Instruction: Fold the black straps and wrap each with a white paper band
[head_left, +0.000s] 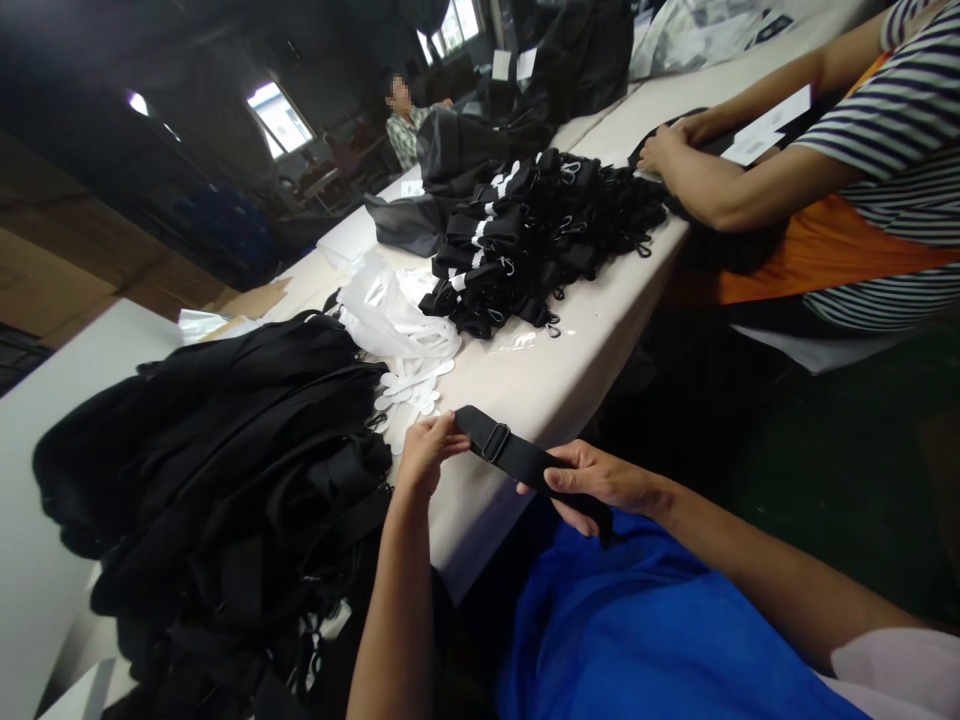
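A folded black webbing strap with a dark slide buckle stretches between my two hands, above the table's front edge. My left hand pinches its far end near the buckle. Around the other end my right hand is closed, thumb on top and fingers beneath. Left of my left hand lies a large heap of black straps. White paper bands lie loose just beyond that hand.
Bundled black straps with white bands and metal hooks are piled mid-table. A white plastic bag lies beside them. At right a co-worker in a striped shirt handles dark material. Another person sits farther back. Cardboard boxes stand left.
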